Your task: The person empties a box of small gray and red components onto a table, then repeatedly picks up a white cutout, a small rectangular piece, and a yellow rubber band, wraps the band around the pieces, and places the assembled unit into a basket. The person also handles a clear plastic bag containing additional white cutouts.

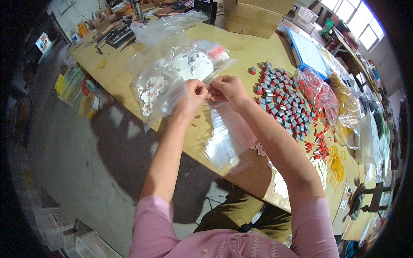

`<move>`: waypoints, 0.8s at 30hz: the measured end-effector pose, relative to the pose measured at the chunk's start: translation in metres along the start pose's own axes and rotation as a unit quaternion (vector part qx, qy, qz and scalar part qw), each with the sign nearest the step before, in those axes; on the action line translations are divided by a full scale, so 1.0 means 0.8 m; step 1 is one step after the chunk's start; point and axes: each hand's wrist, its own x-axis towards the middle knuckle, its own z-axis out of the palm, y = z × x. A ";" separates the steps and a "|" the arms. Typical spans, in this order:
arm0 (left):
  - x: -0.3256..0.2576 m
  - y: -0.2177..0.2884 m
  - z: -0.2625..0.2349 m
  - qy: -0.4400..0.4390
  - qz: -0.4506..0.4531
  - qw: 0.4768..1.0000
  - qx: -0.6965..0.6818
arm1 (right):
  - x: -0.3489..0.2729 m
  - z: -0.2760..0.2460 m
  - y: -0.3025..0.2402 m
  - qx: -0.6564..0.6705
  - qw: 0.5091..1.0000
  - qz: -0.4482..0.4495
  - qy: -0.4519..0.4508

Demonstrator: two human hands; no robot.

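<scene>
While a clear plastic bag (172, 81) lies on the wooden table (241, 47), its near edge is gripped by both hands at the middle of the view. The bag is filled with flat white pieces carrying small dark and red marks. The left hand (190, 99) is closed on the bag edge, with thumb and fingers pinched together. The right hand (229, 89) is also pinched on the same edge, just beside the left one, so that the two hands almost touch.

Under the right forearm, a stack of empty clear bags (228, 137) is seen, reaching over the table edge. Near it, some loose white pieces (279, 185) are spread on the table. To the right of the hands, many small grey and red blocks (284, 101) are laid close together. Beside them, a clear bag of red parts (320, 94) is placed, and further right a heap of yellow rubber bands (336, 163) is found. At the far side of the table, a cardboard box (256, 15) and a blue folder (305, 51) are standing.
</scene>
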 end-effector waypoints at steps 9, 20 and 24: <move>0.004 -0.008 0.005 0.016 0.027 0.999 0.010 | 0.006 0.001 0.004 0.001 1.000 0.007 -0.004; 0.009 -0.035 0.012 0.030 0.038 0.997 0.057 | -0.004 0.009 -0.005 0.010 1.000 0.004 0.005; 0.008 -0.032 0.008 0.049 0.055 0.995 0.071 | -0.004 0.010 -0.008 0.007 1.000 0.006 -0.008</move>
